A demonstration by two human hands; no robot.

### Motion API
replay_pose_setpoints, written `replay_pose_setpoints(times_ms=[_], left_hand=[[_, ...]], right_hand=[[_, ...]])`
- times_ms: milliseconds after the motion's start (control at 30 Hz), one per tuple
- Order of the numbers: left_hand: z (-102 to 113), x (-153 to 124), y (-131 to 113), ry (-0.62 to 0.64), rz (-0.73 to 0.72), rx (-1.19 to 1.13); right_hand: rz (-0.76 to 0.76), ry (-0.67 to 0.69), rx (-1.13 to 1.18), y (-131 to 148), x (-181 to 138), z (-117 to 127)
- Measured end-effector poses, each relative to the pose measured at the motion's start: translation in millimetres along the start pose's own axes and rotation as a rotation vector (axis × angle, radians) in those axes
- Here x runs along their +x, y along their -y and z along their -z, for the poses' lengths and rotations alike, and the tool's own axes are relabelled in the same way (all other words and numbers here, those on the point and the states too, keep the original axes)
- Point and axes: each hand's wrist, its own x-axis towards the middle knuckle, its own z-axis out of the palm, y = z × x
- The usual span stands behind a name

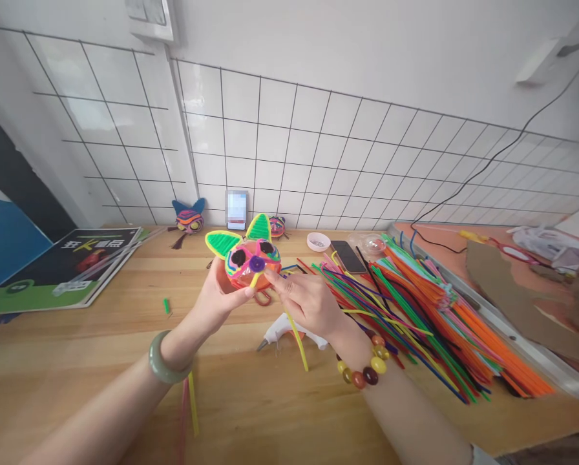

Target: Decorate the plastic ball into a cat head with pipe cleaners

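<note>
My left hand is closed around a pipe-cleaner animal head with green ears edged in yellow, dark eyes and a purple round nose. My left thumb presses below the nose. A yellow pipe cleaner runs from the area under the nose down past my right hand. My right fingers pinch that pipe cleaner, and the index fingertip touches the head beside the nose. On the table just beneath my right hand lies a white glue gun, partly hidden by it.
Many coloured pipe cleaners spread over the right side. Behind are a dark phone, a small white bowl, a propped lit phone and a finished-looking head with blue ears. A magazine lies left; cardboard lies right.
</note>
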Motion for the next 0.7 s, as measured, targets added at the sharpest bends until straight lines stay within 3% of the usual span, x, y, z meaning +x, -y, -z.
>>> replay_pose_setpoints(times_ms=[167, 467, 700], left_hand=[[1, 0, -7, -0.006, -0.075, 0.081], [-6, -10, -36, 0.114, -0.263, 0.267], [0, -10, -36, 0.18, -0.245, 0.28]], right_hand=[[0.094, -0.06, -0.037, -4, -1, -2], [0.219, -0.192, -0.056, 5, -7, 0], [0.239, -0.196, -0.049, 1, -10, -5]])
